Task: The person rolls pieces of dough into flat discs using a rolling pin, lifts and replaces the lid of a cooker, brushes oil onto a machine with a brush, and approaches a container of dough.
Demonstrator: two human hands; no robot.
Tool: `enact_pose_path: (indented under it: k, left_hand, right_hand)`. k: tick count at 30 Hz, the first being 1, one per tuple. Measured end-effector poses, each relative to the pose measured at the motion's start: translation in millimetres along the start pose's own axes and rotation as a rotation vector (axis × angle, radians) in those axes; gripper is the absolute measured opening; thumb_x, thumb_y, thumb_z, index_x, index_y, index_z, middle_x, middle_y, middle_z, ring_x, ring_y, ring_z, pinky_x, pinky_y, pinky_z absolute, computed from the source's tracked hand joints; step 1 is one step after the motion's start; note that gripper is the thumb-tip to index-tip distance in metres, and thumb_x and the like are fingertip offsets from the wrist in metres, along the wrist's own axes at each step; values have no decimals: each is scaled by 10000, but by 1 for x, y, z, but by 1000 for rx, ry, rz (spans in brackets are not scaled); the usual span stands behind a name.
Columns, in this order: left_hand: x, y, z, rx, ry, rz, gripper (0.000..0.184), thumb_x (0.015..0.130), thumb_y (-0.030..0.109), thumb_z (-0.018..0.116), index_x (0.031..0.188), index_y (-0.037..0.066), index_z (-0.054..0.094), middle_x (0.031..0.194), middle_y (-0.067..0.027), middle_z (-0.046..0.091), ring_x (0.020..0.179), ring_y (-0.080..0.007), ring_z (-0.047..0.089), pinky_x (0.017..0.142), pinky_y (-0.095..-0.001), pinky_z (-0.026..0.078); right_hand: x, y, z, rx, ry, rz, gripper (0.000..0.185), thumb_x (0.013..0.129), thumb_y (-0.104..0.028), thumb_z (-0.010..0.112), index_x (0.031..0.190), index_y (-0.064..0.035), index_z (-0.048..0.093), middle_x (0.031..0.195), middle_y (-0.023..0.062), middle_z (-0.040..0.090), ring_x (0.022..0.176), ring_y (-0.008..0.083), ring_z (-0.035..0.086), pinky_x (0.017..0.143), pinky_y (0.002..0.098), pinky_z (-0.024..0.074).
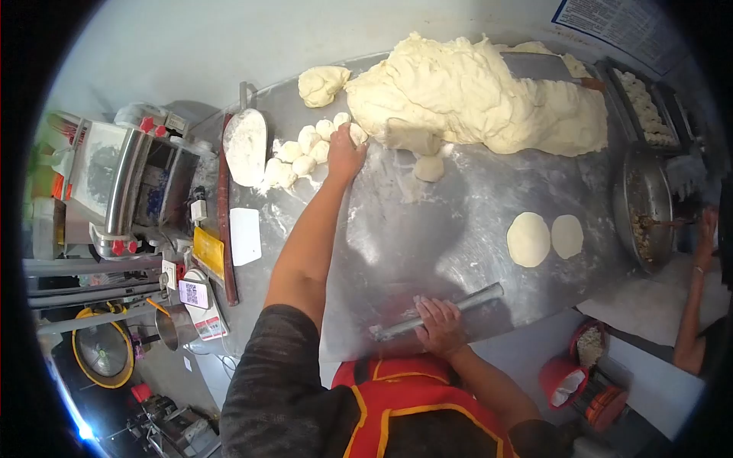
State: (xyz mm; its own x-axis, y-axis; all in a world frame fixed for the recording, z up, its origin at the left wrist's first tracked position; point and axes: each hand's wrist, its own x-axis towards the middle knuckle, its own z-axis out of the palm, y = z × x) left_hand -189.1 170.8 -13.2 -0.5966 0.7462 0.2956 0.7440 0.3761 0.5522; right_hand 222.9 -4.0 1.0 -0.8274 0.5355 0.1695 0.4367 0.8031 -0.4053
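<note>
My left hand (346,158) reaches to the far side of the metal table, its fingers closed around a dough ball (358,135) at the edge of a floury cluster of dough balls (304,155). My right hand (440,327) lies over a rolling pin (481,297) near the table's front edge, with the fingers bent across it. A large mass of dough (473,99) fills the back. In front of it are a short dough roll (412,138) and a small flattened dough piece (429,169). Two rolled dough rounds, one larger (528,240) and one smaller (566,237), lie flat at the right.
At left are a floured oval board (245,149), a long reddish stick (227,214), a white card (245,237) and a scale (208,317). A metal bowl (626,198) of filling and a tray (664,95) stand right. Another person's hand (706,229) is beside the bowl.
</note>
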Motion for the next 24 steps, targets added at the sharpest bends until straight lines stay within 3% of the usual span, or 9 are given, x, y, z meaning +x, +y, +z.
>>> enact_pose_path:
  k: [2, 5, 8, 11, 15, 17, 19, 21, 24]
  left_hand:
    - [3, 4, -2, -4, -86, -170, 551, 772, 178, 720, 1228, 10, 460, 1132, -203, 574, 1031, -371, 570, 891, -445, 462]
    - [-3, 30, -35, -314, -271, -508, 543, 789, 179, 703, 1256, 10, 483, 1123, -217, 569, 1064, -387, 547, 944, -449, 436]
    - [-27, 4, -21, 48, 2, -52, 425, 838, 171, 647, 1217, 8, 542, 1125, -230, 590, 1081, -382, 548, 955, -446, 432]
    - [-32, -14, -4, -77, -66, 365, 297, 883, 154, 586, 1147, 20, 597, 1165, -224, 598, 1105, -372, 544, 956, -448, 432]
    - [-60, 2, -10, -56, -161, 96, 261, 900, 116, 529, 1137, 75, 629, 1260, -158, 582, 1171, -359, 528, 1012, -437, 404]
    - [-102, 6, -23, -46, -249, 166, 229, 877, 111, 557, 1087, 68, 638, 1212, -162, 606, 1123, -365, 559, 963, -433, 447]
    - [-164, 25, -37, -205, -140, 218, 209, 846, 129, 592, 1036, 55, 636, 1142, -177, 622, 1063, -383, 579, 945, -454, 456]
    - [-208, 49, -56, -239, -237, 181, 228, 833, 107, 593, 1044, 26, 617, 1139, -192, 620, 1112, -390, 556, 989, -441, 430]
    - [-212, 84, -73, -106, -506, -53, 334, 873, 150, 569, 1172, 1, 570, 1246, -207, 567, 1240, -383, 474, 1086, -439, 341]
  right_hand:
    - [2, -1, -4, 4, -9, 13, 477, 843, -314, 577, 1269, -102, 556, 1312, 49, 548, 1198, 222, 493, 1040, 444, 332]
    - [-2, -3, -6, 33, -22, 14, 499, 831, -311, 591, 1280, -99, 543, 1311, 61, 542, 1204, 236, 489, 1040, 463, 332]
    - [0, -2, -1, 60, -3, 14, 525, 819, -308, 602, 1292, -94, 527, 1311, 76, 535, 1208, 248, 484, 1038, 484, 331]
    - [-1, -1, -1, 62, -2, 16, 526, 817, -301, 603, 1292, -90, 526, 1310, 83, 535, 1208, 254, 483, 1036, 489, 332]
    - [-2, -2, -1, 33, 13, 8, 514, 812, -297, 604, 1277, -87, 538, 1304, 85, 540, 1204, 263, 485, 1034, 490, 331]
    - [-1, -2, -2, 26, 11, 8, 509, 802, -301, 617, 1259, -87, 553, 1277, 72, 552, 1202, 251, 486, 1041, 467, 329]
    - [0, -1, 0, 18, 10, 10, 509, 795, -304, 626, 1250, -86, 561, 1269, 66, 554, 1206, 246, 483, 1045, 457, 327]
    - [-3, 0, 1, 10, -5, 7, 513, 792, -307, 630, 1249, -86, 560, 1280, 67, 546, 1215, 247, 476, 1047, 462, 326]
    - [-1, -2, -3, -4, -14, -2, 511, 793, -312, 629, 1247, -88, 559, 1299, 65, 533, 1223, 244, 469, 1045, 462, 328]
